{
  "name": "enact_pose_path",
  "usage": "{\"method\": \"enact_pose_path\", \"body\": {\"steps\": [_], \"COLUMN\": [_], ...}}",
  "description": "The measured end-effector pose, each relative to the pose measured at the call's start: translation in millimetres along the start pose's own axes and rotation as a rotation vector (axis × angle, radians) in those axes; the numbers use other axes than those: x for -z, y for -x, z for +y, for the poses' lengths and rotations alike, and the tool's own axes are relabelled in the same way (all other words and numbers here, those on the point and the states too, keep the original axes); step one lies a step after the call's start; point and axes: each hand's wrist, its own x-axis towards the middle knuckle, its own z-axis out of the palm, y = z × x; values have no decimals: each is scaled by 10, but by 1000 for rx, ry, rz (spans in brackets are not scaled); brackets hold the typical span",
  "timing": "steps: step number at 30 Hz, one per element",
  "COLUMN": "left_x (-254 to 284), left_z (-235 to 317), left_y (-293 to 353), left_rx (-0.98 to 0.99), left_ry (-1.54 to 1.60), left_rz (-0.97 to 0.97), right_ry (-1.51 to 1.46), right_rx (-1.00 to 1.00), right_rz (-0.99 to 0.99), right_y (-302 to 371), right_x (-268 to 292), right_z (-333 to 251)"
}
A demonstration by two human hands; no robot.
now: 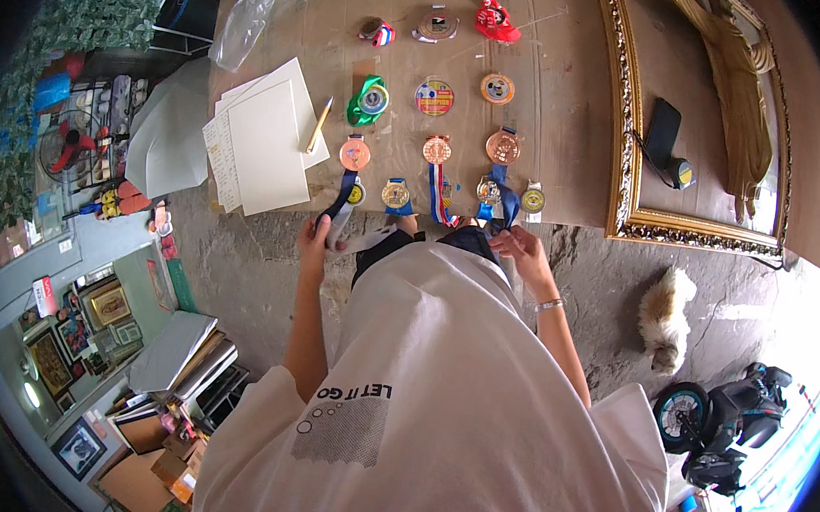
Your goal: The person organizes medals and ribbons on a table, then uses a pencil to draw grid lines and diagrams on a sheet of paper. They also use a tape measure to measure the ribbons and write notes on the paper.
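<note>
Left hand (314, 235): apparently pinched on the dark-blue fabric ribbon (341, 195) of a round copper-coloured metal medal (354, 153), toward eight o'clock on the brown cardboard-topped desk (573, 106).
Right hand (522, 251): held well apart, by a second dark-blue fabric ribbon (506, 198) past three o'clock; grip cannot be told.
Ribbon care: slack should be kept, lest the medal be dragged.
Spacing: the yellow-centred round metal medal (356, 194) is best left unbrushed.
</note>
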Motion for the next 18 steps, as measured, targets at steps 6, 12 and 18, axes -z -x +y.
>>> {"method": "enact_pose_path", "body": {"steps": [6,12,18], "left_x": [124,191,126], "left_z": [339,-158,-409], "left_y": [-198,-324,-311], "left_rx": [-94,-240,-213], "left_ry": [-370,-490,-382], "left_rz": [-7,-90,-50], "right_ry": [-47,-10,103], "right_rx": [118,158,54], "right_rz": [76,67,0], "right_y": [-177,-157,-8], "right_x": [87,-2,14], "right_z": [-583,-639,-427]}}
